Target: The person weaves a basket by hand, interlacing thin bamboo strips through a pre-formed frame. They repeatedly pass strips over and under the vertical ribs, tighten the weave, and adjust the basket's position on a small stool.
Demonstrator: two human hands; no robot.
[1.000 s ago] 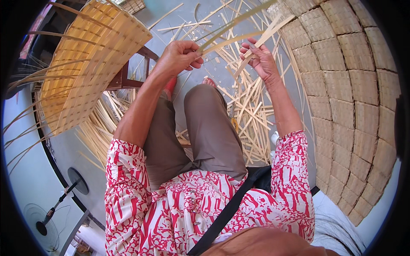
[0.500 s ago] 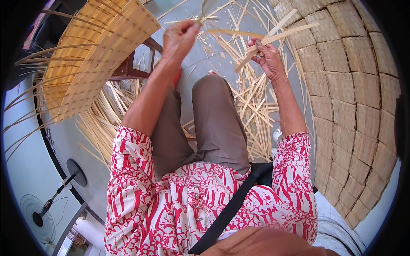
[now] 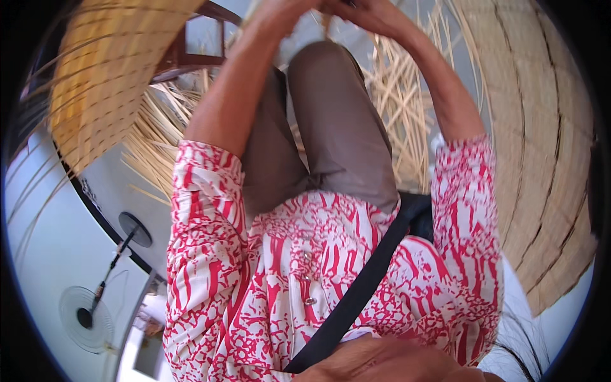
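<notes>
With pale strips like those (image 3: 402, 108) lying right of the brown trousers (image 3: 340, 108), a light pinch and no twisting would likely serve best (split edges can prick). The left hand (image 3: 280, 14) and right hand (image 3: 369, 14), well apart half a second ago, now nearly meet beyond the trousers; whether either grips anything, I cannot tell.

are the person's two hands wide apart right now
No, the left hand and the right hand are close together at the picture's upper edge, beyond the brown trousers.
</notes>
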